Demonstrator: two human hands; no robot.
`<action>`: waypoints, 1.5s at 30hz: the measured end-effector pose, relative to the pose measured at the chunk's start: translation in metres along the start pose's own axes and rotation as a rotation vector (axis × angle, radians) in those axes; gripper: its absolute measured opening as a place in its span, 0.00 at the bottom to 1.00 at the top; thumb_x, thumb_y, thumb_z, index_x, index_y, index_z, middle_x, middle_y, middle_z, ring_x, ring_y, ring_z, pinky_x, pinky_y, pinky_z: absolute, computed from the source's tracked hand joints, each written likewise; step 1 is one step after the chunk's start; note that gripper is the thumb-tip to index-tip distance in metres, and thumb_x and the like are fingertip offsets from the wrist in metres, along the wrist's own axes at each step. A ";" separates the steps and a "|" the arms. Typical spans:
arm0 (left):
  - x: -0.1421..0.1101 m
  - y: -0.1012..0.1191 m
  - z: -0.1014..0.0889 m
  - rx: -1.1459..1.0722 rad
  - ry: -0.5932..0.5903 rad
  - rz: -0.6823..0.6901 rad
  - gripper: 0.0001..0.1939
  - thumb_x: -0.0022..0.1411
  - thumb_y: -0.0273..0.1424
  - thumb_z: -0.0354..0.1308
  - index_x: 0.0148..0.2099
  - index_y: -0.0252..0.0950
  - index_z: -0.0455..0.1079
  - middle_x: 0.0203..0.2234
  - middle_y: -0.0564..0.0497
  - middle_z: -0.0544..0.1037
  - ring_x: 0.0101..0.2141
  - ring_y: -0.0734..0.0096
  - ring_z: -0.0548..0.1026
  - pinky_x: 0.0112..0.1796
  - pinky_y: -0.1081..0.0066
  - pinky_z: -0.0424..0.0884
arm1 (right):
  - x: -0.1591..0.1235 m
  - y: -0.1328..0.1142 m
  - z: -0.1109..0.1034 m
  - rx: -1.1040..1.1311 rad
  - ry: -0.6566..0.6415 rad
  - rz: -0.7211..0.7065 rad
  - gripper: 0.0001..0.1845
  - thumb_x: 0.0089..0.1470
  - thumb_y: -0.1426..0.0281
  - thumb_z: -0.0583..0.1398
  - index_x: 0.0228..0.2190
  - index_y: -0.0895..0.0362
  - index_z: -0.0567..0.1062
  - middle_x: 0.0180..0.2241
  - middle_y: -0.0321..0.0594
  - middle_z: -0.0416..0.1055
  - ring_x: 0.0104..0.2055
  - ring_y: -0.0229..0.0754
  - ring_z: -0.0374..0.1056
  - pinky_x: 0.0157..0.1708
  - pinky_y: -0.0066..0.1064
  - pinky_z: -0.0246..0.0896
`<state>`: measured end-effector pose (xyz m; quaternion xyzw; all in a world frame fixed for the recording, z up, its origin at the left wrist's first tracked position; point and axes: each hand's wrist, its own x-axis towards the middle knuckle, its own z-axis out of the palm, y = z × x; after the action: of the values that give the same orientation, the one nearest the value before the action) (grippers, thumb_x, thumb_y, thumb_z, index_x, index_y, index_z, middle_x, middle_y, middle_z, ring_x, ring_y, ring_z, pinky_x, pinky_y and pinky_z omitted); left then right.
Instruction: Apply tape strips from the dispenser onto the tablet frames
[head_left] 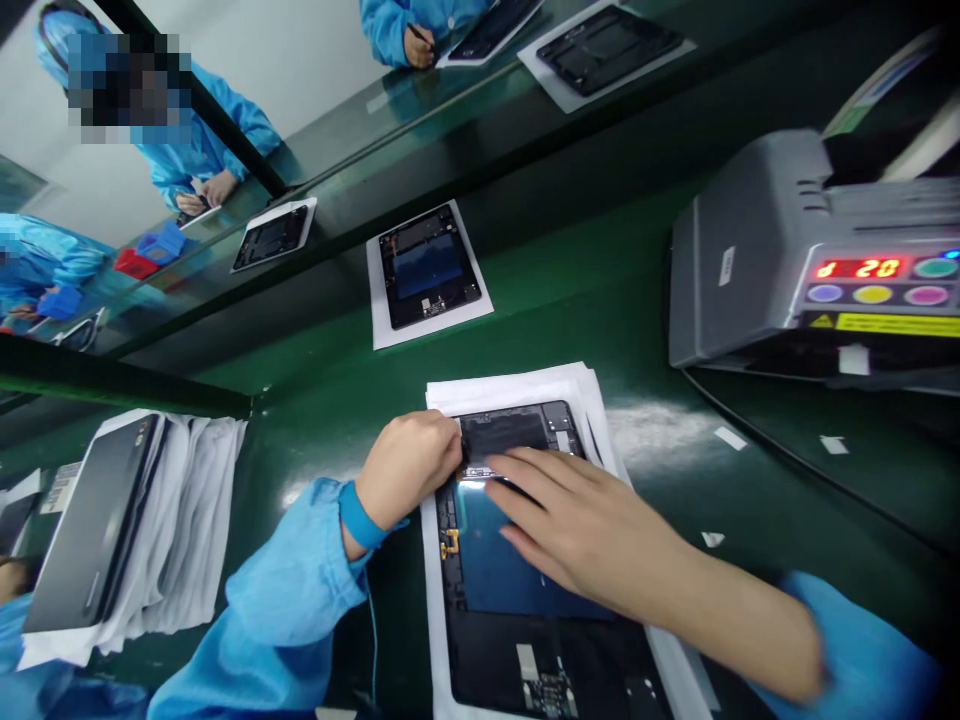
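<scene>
An opened tablet [510,650] lies on a stack of white paper sheets [442,400] on the green bench in front of me. Its inside shows a blue battery, small boards and a yellow flex piece near the left edge. My left hand [412,465], with a blue wrist strap, is closed at the tablet's upper left edge; what its fingers hold, if anything, is hidden. Over the upper middle of the tablet, my right hand [577,520] lies with its fingers stretched out and slightly apart. Fingertips of the right hand are close to the battery's top edge.
A grey tape dispenser [750,260] with a lit red display stands at the right, its black cable crossing the bench. Another opened tablet [427,265] lies on paper ahead. Tablets interleaved with paper [187,520] are stacked at the left. Several co-workers in blue sit across the line.
</scene>
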<state>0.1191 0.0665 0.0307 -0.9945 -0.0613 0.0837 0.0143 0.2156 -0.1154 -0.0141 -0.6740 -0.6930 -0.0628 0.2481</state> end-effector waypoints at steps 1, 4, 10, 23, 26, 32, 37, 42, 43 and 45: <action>0.005 -0.005 -0.003 -0.015 -0.002 0.021 0.10 0.60 0.25 0.54 0.26 0.35 0.67 0.22 0.54 0.72 0.24 0.72 0.72 0.27 0.73 0.66 | 0.010 -0.001 0.007 0.036 -0.032 -0.014 0.17 0.55 0.66 0.58 0.45 0.60 0.73 0.48 0.46 0.71 0.51 0.49 0.65 0.49 0.40 0.64; 0.018 -0.024 -0.012 -0.041 0.047 0.026 0.10 0.56 0.25 0.56 0.23 0.36 0.66 0.19 0.56 0.70 0.21 0.75 0.69 0.25 0.75 0.65 | 0.026 -0.003 0.027 0.097 -0.068 0.009 0.21 0.55 0.65 0.59 0.48 0.62 0.71 0.51 0.47 0.69 0.55 0.50 0.63 0.55 0.43 0.61; 0.013 -0.041 -0.041 -0.104 0.429 -0.213 0.10 0.65 0.27 0.48 0.36 0.33 0.70 0.29 0.53 0.73 0.31 0.76 0.72 0.35 0.74 0.69 | 0.020 0.000 0.036 0.228 -0.060 0.039 0.22 0.55 0.68 0.58 0.51 0.63 0.70 0.55 0.49 0.66 0.57 0.53 0.60 0.57 0.48 0.59; -0.030 0.018 -0.008 -1.160 0.575 -0.076 0.04 0.59 0.24 0.58 0.32 0.34 0.74 0.24 0.50 0.77 0.25 0.74 0.73 0.28 0.75 0.69 | 0.044 -0.008 0.001 1.395 0.180 0.555 0.09 0.52 0.69 0.63 0.38 0.49 0.77 0.36 0.35 0.74 0.36 0.34 0.72 0.35 0.24 0.70; -0.037 0.014 -0.006 -1.090 0.623 -0.042 0.04 0.59 0.23 0.58 0.33 0.33 0.74 0.25 0.49 0.77 0.26 0.75 0.74 0.28 0.76 0.69 | 0.048 -0.013 0.002 1.397 0.172 0.640 0.05 0.50 0.69 0.64 0.33 0.51 0.78 0.32 0.35 0.74 0.31 0.33 0.70 0.30 0.23 0.68; -0.047 0.002 0.003 -1.034 0.622 0.000 0.04 0.60 0.23 0.57 0.35 0.33 0.73 0.26 0.50 0.76 0.26 0.75 0.74 0.28 0.76 0.69 | 0.057 -0.019 0.005 1.369 0.126 0.633 0.06 0.51 0.68 0.63 0.25 0.54 0.72 0.28 0.33 0.70 0.31 0.32 0.67 0.30 0.23 0.65; -0.046 -0.015 0.018 -0.952 0.623 0.081 0.03 0.63 0.27 0.57 0.37 0.33 0.72 0.28 0.49 0.77 0.29 0.74 0.75 0.30 0.75 0.71 | 0.061 -0.016 0.007 1.243 0.065 0.611 0.08 0.52 0.67 0.62 0.25 0.55 0.69 0.27 0.34 0.69 0.29 0.34 0.67 0.28 0.24 0.64; -0.044 -0.036 0.045 -0.385 0.576 0.207 0.13 0.65 0.37 0.54 0.40 0.31 0.72 0.36 0.44 0.78 0.37 0.62 0.74 0.35 0.64 0.72 | 0.060 -0.005 0.017 0.605 0.071 0.422 0.05 0.55 0.75 0.58 0.28 0.54 0.69 0.29 0.35 0.70 0.31 0.35 0.67 0.31 0.27 0.63; -0.043 -0.039 0.050 -0.305 0.542 0.220 0.15 0.66 0.38 0.53 0.42 0.31 0.72 0.38 0.44 0.78 0.39 0.60 0.74 0.36 0.63 0.71 | 0.060 -0.003 0.022 0.474 0.082 0.360 0.06 0.55 0.76 0.57 0.29 0.54 0.68 0.29 0.36 0.70 0.32 0.36 0.67 0.32 0.28 0.63; -0.042 -0.042 0.057 -0.215 0.484 0.237 0.17 0.67 0.39 0.51 0.45 0.30 0.71 0.42 0.44 0.77 0.43 0.58 0.73 0.37 0.62 0.70 | 0.062 0.000 0.030 0.263 0.079 0.265 0.06 0.55 0.78 0.55 0.30 0.55 0.68 0.30 0.37 0.70 0.33 0.38 0.67 0.34 0.30 0.63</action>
<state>0.0631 0.1043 -0.0173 -0.9816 0.0520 -0.1620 -0.0871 0.2099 -0.0468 -0.0142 -0.7182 -0.5901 0.0348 0.3671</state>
